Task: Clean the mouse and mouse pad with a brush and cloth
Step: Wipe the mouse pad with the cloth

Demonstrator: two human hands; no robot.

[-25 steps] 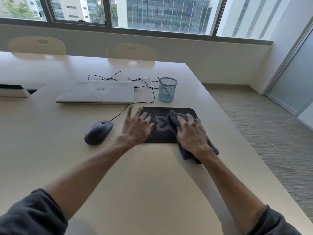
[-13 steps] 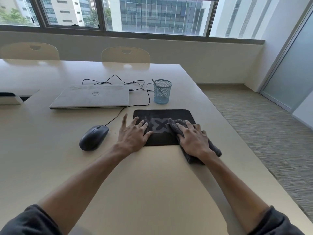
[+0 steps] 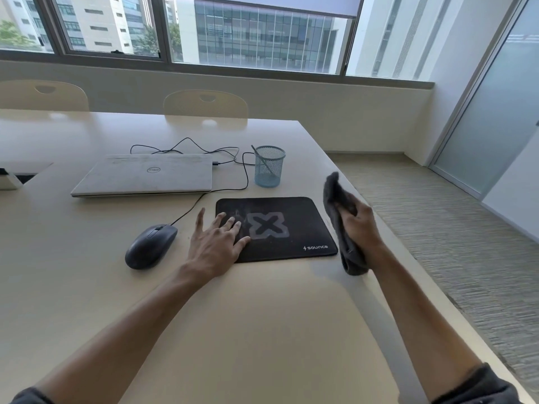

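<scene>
Beige table by windows, left hand flat on mouse pad, right hand gripping cloth

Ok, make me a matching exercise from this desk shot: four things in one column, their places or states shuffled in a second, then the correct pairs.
Things:
1. cloth
2. mouse
3. mouse pad
4. laptop

Places or states:
A. closed, lying behind the mouse
B. gripped in the right hand, lifted off the pad
C. flat under the left hand's fingers
D. on the table, left of the left hand

Pairs: 1-B, 2-D, 3-C, 4-A
</scene>
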